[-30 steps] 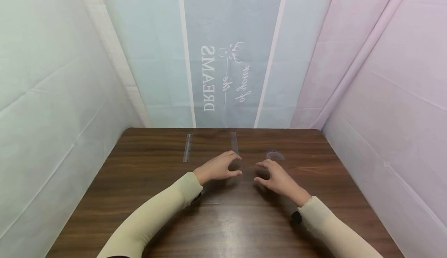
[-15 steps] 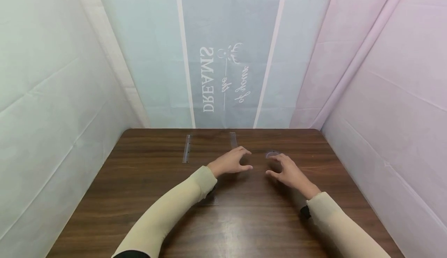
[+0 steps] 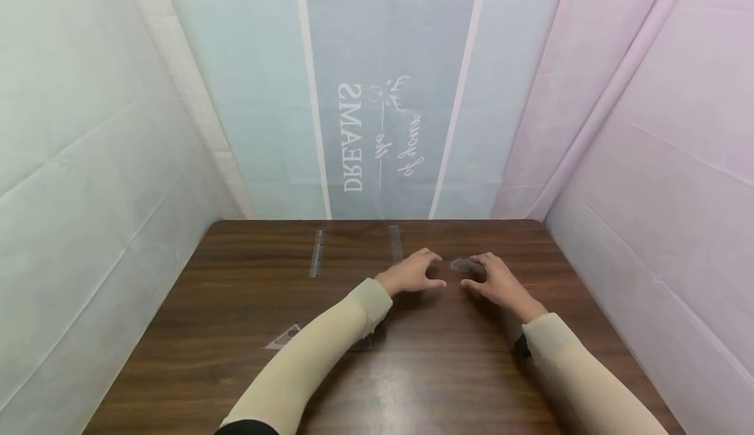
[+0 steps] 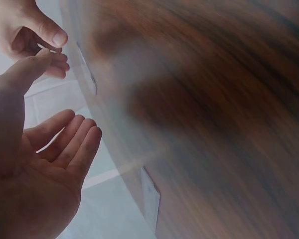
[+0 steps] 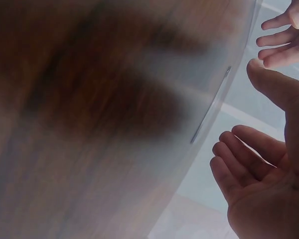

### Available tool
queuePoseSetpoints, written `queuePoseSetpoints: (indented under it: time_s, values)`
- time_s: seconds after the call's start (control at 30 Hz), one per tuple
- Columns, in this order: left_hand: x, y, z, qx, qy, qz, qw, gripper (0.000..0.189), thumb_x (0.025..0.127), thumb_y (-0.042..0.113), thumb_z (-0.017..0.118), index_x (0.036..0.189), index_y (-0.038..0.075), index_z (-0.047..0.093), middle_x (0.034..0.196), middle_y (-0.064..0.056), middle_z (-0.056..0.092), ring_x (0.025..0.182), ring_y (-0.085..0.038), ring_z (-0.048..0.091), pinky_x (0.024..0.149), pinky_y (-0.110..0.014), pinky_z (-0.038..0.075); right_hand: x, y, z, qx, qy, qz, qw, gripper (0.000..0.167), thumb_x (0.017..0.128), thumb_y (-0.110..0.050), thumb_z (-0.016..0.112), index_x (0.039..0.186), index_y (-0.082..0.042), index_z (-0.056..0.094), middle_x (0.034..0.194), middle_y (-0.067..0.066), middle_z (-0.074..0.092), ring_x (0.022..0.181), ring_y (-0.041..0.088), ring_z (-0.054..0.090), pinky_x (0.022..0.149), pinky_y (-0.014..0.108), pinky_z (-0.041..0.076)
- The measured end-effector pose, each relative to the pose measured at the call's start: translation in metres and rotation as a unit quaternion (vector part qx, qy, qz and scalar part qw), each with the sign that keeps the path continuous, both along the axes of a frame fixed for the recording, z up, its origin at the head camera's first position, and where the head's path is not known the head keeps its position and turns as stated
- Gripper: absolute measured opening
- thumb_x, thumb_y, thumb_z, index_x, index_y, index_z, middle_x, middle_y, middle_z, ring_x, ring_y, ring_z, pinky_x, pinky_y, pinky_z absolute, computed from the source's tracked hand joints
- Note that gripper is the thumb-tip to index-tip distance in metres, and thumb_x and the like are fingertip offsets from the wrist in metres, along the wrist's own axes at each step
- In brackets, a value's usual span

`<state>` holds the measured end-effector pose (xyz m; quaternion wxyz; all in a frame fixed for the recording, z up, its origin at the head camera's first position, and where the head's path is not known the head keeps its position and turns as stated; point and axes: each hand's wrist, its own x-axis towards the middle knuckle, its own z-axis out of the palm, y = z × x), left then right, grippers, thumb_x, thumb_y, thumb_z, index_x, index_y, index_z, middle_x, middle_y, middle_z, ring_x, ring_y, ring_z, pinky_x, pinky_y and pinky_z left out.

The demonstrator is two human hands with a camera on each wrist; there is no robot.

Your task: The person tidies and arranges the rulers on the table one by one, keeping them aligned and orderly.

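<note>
Above the table my left hand [image 3: 409,273] hovers with thumb and fingers spread, holding nothing. It is just in front of a clear ruler [image 3: 396,242], whose near end it overlaps in the head view. My right hand [image 3: 497,281] hovers at the near right of a clear protractor [image 3: 462,264], its fingertips overlapping the protractor's right part. The left wrist view shows the left palm [image 4: 50,164] with its fingers apart from the thumb. In the right wrist view the right palm [image 5: 259,184] faces the table, and the protractor [image 5: 211,105] appears as a thin edge.
Another clear ruler [image 3: 317,254] lies farther left on the dark wood table [image 3: 206,291]. A clear set square [image 3: 284,338] lies partly under the left forearm, and a thin clear edge [image 3: 365,343] shows on that forearm's other side. Cloth walls enclose the table's back and sides.
Both hands have moved to the right, the right hand also slightly forward, reaching the protractor. The set square has come into view from behind the left forearm. The rulers have stayed put.
</note>
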<state>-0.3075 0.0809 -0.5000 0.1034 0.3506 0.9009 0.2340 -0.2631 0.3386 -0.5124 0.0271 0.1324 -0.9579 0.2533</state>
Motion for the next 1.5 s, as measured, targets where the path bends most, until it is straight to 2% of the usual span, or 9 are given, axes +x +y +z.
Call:
queuePoseSetpoints:
  time_s: [0.33,0.5,0.7,1.1,1.3,1.5]
  values:
    - [-0.004,0.024,-0.009,-0.009,-0.001,0.010,0.9999,0.072,0.102,0.044,0.075,0.159,0.008,0.049,0.158,-0.010,0.049,0.147,-0.023,0.048,0.118,-0.033,0.043,-0.020,0.012,-0.003,0.014,-0.021,0.012,0.9996,0.075,0.095,-0.033,0.086,0.144,0.014,0.055,0.139,0.034,0.056,0.132,0.053,0.052,0.110,0.070,0.043]
    - [-0.006,0.032,-0.014,-0.015,-0.011,0.008,0.9998,0.076,0.103,0.043,0.074,0.162,0.006,0.045,0.161,-0.012,0.045,0.151,-0.027,0.043,0.122,-0.034,0.039,-0.024,0.016,-0.003,0.014,-0.032,0.018,0.9992,0.076,0.095,-0.033,0.085,0.145,0.015,0.053,0.140,0.034,0.055,0.132,0.053,0.053,0.110,0.069,0.043]
    - [-0.012,0.042,-0.018,-0.024,-0.010,0.013,0.9996,0.076,0.104,0.046,0.072,0.163,0.009,0.043,0.163,-0.010,0.044,0.150,-0.026,0.041,0.120,-0.034,0.041,-0.025,0.022,-0.006,0.007,-0.033,0.023,0.9992,0.075,0.095,-0.032,0.086,0.145,0.015,0.054,0.135,0.032,0.056,0.127,0.050,0.056,0.106,0.067,0.047]
    - [-0.022,0.056,-0.020,-0.057,0.036,0.042,0.9968,0.063,0.106,0.044,0.068,0.159,0.014,0.052,0.155,-0.005,0.054,0.142,-0.022,0.049,0.115,-0.032,0.045,-0.028,0.023,-0.010,0.010,-0.042,0.017,0.9989,0.066,0.096,-0.028,0.085,0.141,0.014,0.060,0.122,0.023,0.060,0.117,0.042,0.062,0.103,0.062,0.050]
    - [-0.021,0.063,-0.020,-0.079,0.053,0.065,0.9933,0.060,0.106,0.045,0.068,0.157,0.016,0.055,0.151,-0.003,0.054,0.136,-0.020,0.050,0.111,-0.029,0.047,-0.029,0.015,-0.001,0.025,-0.056,0.013,0.9980,0.064,0.095,-0.026,0.086,0.139,0.014,0.062,0.120,0.022,0.060,0.113,0.041,0.062,0.101,0.061,0.050]
    - [-0.019,0.068,-0.020,-0.096,0.086,0.078,0.9885,0.056,0.105,0.047,0.069,0.152,0.017,0.061,0.147,-0.001,0.055,0.133,-0.017,0.052,0.107,-0.027,0.050,-0.033,0.010,0.001,0.032,-0.056,0.005,0.9979,0.058,0.095,-0.022,0.085,0.136,0.013,0.064,0.119,0.023,0.062,0.111,0.040,0.064,0.100,0.059,0.051]
